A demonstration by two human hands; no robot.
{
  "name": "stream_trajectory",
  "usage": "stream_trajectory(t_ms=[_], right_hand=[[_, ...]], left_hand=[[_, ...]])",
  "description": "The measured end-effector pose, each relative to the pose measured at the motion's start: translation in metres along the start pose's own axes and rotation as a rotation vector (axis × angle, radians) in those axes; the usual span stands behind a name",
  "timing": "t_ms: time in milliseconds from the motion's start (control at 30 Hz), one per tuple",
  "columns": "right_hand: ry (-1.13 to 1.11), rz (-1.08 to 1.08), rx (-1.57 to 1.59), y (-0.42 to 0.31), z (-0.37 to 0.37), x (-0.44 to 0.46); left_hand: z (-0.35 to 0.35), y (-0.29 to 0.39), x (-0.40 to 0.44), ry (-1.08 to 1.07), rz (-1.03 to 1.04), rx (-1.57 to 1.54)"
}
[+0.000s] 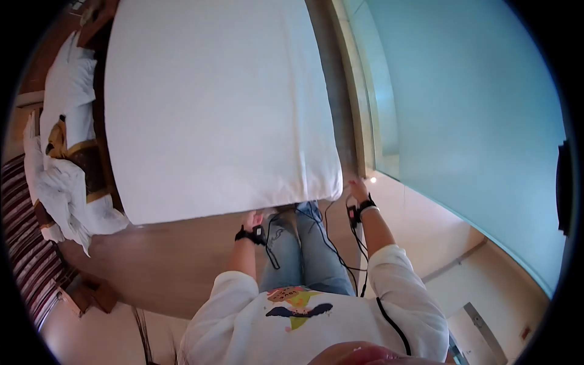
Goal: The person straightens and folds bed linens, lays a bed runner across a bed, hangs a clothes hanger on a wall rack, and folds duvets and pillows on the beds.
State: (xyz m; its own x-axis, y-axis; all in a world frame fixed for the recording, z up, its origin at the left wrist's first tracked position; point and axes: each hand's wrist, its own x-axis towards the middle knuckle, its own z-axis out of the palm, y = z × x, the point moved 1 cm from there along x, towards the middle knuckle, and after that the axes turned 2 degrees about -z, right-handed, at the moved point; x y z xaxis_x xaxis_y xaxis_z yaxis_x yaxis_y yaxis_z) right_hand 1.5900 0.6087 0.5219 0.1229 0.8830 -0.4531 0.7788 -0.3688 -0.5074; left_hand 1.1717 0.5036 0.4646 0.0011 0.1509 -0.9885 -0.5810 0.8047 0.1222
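Note:
A large bed or mattress covered with a smooth white sheet (213, 109) lies in front of me. Its near edge runs just above my hands. My left hand (252, 219) is low beside my knee, close below that edge, with a black strap and small device on the wrist; its fingers are too small to read. Near the sheet's right corner is my right hand (358, 190), also strapped at the wrist, its fingers small and unclear. Black cables (331, 243) hang between the wrists and over my jeans.
White bedding with a brown and gold band (88, 164) is heaped at the left. A striped curtain (24, 225) and a wooden piece (91, 292) stand at the lower left. A frosted glass panel (462, 109) rises along the right, past a pale ledge.

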Motion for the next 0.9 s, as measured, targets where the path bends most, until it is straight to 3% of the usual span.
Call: stream_trajectory(t_ms=[33,67,100,133,167,200,267,333,400,467,533,600,733,800,867,900], right_hand=[[-0.121,-0.112,-0.238,0.007,0.016,0.003],[-0.16,0.124,-0.041,0.013,0.032,0.008],[-0.237,0.048,-0.179,0.02,0.025,0.037],[-0.163,-0.084,-0.198,0.033,0.043,0.037],[-0.176,0.023,-0.078,0.025,0.042,0.032],[-0.199,0.132,0.05,0.014,0.044,0.023],[-0.211,0.156,-0.077,0.001,0.055,0.015],[-0.217,0.167,-0.197,-0.002,0.062,0.019],[-0.367,0.386,-0.169,-0.002,0.06,0.024],[-0.364,0.257,-0.214,-0.029,0.033,0.02],[-0.352,0.125,-0.252,-0.014,0.02,0.018],[-0.173,0.0,-0.198,0.009,0.01,0.0],[-0.088,0.059,-0.294,0.016,0.034,-0.006],[-0.079,0.18,-0.18,0.027,0.049,0.008],[-0.095,0.149,-0.181,0.052,0.054,0.007],[-0.117,0.128,-0.178,0.068,0.053,0.005]], left_hand=[[0.022,-0.008,-0.014,0.079,-0.016,-0.126],[0.043,-0.01,-0.024,0.153,-0.022,-0.254],[0.079,-0.008,-0.009,0.083,-0.037,-0.28],[0.086,-0.012,0.0,0.01,-0.047,-0.302],[0.086,-0.017,0.02,-0.084,-0.064,-0.316],[0.089,-0.02,0.015,0.113,-0.023,-0.354],[0.024,-0.084,0.139,0.306,0.011,-0.346],[0.047,-0.055,0.065,0.282,0.068,-0.286],[0.059,-0.038,0.023,0.28,0.101,-0.265],[0.046,-0.037,0.032,0.409,0.394,0.317],[0.081,-0.034,0.013,0.493,0.358,0.318],[0.103,-0.035,-0.019,0.55,0.433,0.581],[0.092,-0.053,0.012,0.428,0.506,0.396],[0.091,-0.051,0.017,0.359,0.549,0.292],[0.078,-0.063,0.009,0.115,0.233,0.252],[0.075,-0.07,0.005,0.133,0.211,0.203]])
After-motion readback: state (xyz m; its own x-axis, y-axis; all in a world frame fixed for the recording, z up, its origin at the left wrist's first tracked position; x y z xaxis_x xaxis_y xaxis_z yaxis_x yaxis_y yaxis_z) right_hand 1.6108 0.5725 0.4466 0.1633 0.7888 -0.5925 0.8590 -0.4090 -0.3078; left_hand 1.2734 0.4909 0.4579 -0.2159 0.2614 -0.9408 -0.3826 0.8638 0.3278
